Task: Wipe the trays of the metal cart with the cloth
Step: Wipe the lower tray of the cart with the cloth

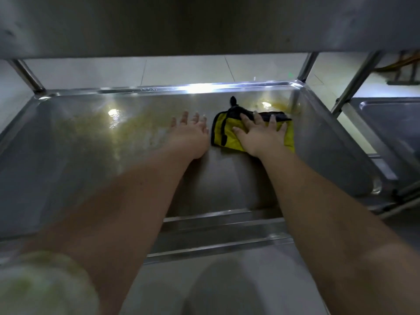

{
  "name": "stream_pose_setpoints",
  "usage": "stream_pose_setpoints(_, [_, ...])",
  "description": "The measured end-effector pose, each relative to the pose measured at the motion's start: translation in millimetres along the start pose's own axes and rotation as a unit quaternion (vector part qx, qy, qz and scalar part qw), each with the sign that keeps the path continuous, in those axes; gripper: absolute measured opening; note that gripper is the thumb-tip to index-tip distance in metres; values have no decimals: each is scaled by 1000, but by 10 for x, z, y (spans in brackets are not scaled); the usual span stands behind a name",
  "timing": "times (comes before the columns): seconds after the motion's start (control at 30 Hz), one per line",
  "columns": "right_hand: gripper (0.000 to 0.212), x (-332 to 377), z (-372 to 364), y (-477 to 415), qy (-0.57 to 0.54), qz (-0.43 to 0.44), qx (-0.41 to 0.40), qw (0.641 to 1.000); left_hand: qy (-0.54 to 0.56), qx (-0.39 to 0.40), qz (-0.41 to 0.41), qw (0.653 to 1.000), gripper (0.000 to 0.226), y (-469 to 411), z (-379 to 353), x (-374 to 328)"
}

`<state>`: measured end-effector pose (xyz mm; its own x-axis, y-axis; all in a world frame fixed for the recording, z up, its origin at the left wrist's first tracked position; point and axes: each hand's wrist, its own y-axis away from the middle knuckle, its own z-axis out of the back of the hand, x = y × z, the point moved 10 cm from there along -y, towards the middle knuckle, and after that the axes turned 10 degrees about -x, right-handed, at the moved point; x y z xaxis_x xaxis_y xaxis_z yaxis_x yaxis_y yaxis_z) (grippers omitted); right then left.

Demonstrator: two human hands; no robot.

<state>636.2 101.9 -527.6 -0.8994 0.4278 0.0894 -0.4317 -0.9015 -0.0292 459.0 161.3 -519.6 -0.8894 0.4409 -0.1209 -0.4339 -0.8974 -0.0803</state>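
Setting: commercial-kitchen type workspace. Evidence: all-stainless cart (218, 235) with a rimmed lower tray (68, 178) beneath an upper tray (204, 23), joined by welded tube posts (307, 64). Yellowish film (95, 133) on the steel. Pale glazed floor tiles (181, 69). Second stainless unit (391, 119) at right, possibly a sink basin; too oblique to confirm.

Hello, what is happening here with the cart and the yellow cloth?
A person is wiping a tray of a metal cart, reaching in under the shelf above. The right hand presses flat on a yellow cloth with black trim near the tray's far right corner. The left hand rests open on the bare metal beside the cloth. Yellowish smears show on the far left part of the tray and in the far right corner behind the cloth, so the wiping does not look finished.
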Motion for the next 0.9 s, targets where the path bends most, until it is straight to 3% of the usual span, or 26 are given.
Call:
stream_pose_setpoints(0.37, [65, -373, 45, -287, -9, 32, 3, 999, 24, 0, -2, 1000, 55, -156, -203, -183])
stream_pose_setpoints(0.53, [68, -1469, 152, -592, 18, -94, -2, 995, 16, -4, -10, 1000, 53, -185, -236, -190])
stream_pose_setpoints(0.63, [68, -1515, 139, -615, 29, -132, -3, 991, 4, -8, -15, 1000, 53, -186, -249, -217])
stream_pose_setpoints(0.7, [68, -1141, 107, -600, 14, -106, -6, 994, -1, -10, -13, 1000, 53, -188, -259, -211])
stream_pose_setpoints(0.83, [66, -110, -20, -379, 3, 54, 4, 999, 1, -12, -2, 1000, 54, -178, -248, -181])
stream_pose_setpoints(0.9, [67, -10, -27, -302, -6, 87, 10, 996, 7, -14, -1, 1000, 54, -181, -252, -171])
